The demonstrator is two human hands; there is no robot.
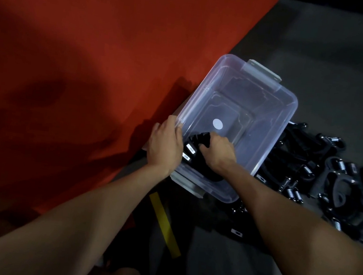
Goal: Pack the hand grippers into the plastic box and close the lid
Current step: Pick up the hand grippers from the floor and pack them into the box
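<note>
The right hand (216,152) has a closed grip on a bundle of black hand grippers (198,142), setting them into the near corner of the clear plastic box (276,117). The left hand (166,144) curls over the box's near-left rim, steadying it. More grippers lie in a loose pile (331,178) on the grey floor to the right. No lid is visible. Likely risk: springs and handles tangle, so a careless drop wastes space.
</note>
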